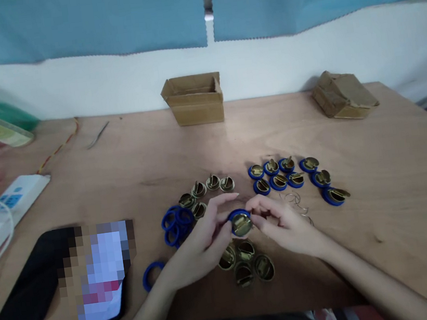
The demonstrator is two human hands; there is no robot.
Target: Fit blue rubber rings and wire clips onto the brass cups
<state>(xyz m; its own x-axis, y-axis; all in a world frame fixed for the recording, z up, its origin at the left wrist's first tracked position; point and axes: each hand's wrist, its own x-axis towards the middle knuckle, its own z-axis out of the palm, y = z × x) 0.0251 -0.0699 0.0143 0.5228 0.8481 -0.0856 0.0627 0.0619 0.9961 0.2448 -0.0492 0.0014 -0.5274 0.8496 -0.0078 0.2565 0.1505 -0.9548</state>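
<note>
Between my two hands, a round brass-coloured piece with a blue ring point(241, 222) is held above the table. My left hand point(204, 240) grips its left edge with thumb and fingers, the index finger stretched out over it. From the right, my right hand point(285, 224) pinches its edge. Below lie several brass pieces without blue rings point(264, 267). Loose blue rings point(177, 223) are heaped left of my left hand, beside more metal pieces point(213, 182). Several pieces seated in blue rings point(278, 181) stand beyond my right hand, near thin wire rings point(291, 199).
An open cardboard box point(199, 108) stands at the back of the wooden table point(138, 159), a closed one point(344, 95) at back right. Tweezers point(98, 135), a power strip point(22, 201) and two phones point(33, 283) with cables are on the left. A single blue ring point(147, 278) lies by my left forearm.
</note>
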